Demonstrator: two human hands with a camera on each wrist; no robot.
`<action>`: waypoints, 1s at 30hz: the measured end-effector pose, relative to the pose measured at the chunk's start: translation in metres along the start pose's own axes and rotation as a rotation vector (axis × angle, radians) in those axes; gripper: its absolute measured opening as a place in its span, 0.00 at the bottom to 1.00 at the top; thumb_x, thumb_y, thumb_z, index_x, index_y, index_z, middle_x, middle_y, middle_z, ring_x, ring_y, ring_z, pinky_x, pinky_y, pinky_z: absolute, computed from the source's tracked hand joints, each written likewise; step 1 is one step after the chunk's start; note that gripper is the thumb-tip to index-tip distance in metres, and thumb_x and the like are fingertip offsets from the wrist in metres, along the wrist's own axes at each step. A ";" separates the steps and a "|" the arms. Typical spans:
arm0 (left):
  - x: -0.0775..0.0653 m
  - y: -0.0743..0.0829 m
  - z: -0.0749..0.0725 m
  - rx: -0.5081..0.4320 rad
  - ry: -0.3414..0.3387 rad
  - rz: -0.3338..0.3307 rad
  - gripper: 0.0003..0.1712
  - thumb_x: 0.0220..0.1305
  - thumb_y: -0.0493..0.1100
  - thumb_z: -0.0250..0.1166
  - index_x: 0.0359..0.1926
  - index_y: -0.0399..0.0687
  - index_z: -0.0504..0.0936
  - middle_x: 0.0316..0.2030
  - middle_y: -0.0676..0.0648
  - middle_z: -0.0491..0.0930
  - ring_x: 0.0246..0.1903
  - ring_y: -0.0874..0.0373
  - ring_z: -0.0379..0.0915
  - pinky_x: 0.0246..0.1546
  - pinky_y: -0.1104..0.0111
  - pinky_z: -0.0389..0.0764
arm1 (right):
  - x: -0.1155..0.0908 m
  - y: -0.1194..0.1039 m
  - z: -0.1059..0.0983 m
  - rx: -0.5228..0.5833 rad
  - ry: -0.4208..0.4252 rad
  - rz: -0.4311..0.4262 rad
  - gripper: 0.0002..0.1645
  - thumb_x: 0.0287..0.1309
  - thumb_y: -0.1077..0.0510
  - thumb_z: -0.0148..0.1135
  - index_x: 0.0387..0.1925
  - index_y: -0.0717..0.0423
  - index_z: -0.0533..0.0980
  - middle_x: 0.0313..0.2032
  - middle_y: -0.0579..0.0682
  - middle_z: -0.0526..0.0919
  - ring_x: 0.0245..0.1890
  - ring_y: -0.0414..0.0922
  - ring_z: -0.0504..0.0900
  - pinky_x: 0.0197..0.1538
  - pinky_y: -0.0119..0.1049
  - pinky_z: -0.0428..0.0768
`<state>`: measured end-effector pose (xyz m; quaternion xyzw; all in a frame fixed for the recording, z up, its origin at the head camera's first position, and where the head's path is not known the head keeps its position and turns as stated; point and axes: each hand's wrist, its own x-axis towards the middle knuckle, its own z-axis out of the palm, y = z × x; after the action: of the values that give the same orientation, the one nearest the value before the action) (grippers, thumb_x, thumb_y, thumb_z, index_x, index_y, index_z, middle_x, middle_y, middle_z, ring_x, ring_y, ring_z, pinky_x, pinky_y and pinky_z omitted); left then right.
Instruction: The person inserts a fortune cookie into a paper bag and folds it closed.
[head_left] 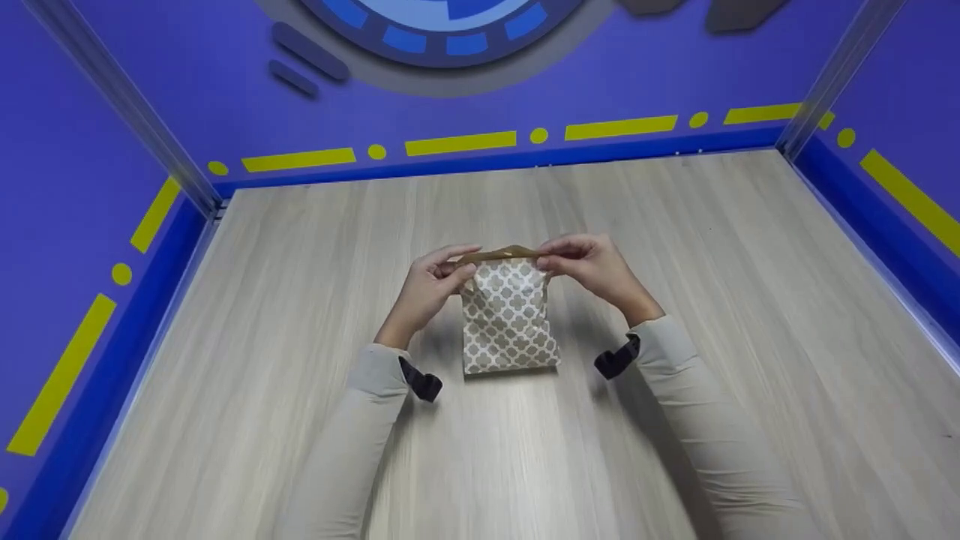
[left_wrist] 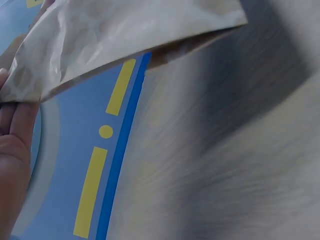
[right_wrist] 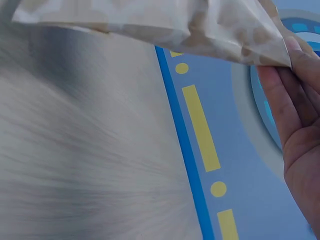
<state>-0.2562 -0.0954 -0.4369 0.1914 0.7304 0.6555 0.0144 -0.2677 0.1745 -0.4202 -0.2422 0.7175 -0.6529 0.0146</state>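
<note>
A paper bag [head_left: 511, 319] with a white and tan quatrefoil pattern stands upright in the middle of the head view, its brown top edge folded over. My left hand [head_left: 431, 289] pinches the top left corner between thumb and fingers. At the top right corner my right hand [head_left: 589, 268] pinches the same edge. In the left wrist view the bag [left_wrist: 135, 30] slants across the top, with the left hand [left_wrist: 15, 150] at its corner. The right wrist view shows the bag's side [right_wrist: 150, 17] and the right hand's fingers [right_wrist: 280, 95] under its corner. The bag's inside is hidden.
The bag is over a light wood-grain table [head_left: 300, 300]. Blue panels [head_left: 180, 90] with yellow dashes and dots wall the table at the back and both sides. Metal posts [head_left: 127, 105] join the panels at the corners. Black wrist devices [head_left: 424, 384] hang below both cuffs.
</note>
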 end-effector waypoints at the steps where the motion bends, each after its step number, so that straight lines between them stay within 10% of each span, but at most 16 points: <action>1: 0.000 0.000 -0.001 0.003 -0.009 0.006 0.19 0.65 0.40 0.62 0.56 0.41 0.79 0.33 0.45 0.82 0.28 0.63 0.74 0.36 0.70 0.81 | 0.000 0.000 -0.001 0.007 -0.010 0.007 0.13 0.54 0.67 0.66 0.41 0.74 0.81 0.34 0.46 0.87 0.34 0.40 0.86 0.40 0.35 0.83; 6: -0.001 0.002 -0.004 -0.024 -0.054 0.013 0.18 0.64 0.37 0.62 0.55 0.38 0.80 0.44 0.44 0.83 0.32 0.65 0.76 0.36 0.71 0.80 | -0.002 0.003 -0.004 0.000 -0.041 0.035 0.14 0.55 0.65 0.66 0.43 0.70 0.82 0.39 0.52 0.87 0.36 0.41 0.86 0.41 0.36 0.83; 30: -0.002 0.000 -0.011 -0.062 -0.184 -0.055 0.19 0.64 0.44 0.63 0.52 0.36 0.80 0.36 0.57 0.84 0.36 0.64 0.78 0.39 0.70 0.81 | -0.003 0.000 -0.015 -0.050 -0.163 0.192 0.16 0.56 0.60 0.67 0.45 0.65 0.82 0.42 0.46 0.87 0.41 0.39 0.85 0.46 0.33 0.82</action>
<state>-0.2573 -0.1070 -0.4361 0.2302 0.7101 0.6569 0.1057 -0.2696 0.1892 -0.4186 -0.2247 0.7501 -0.6085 0.1292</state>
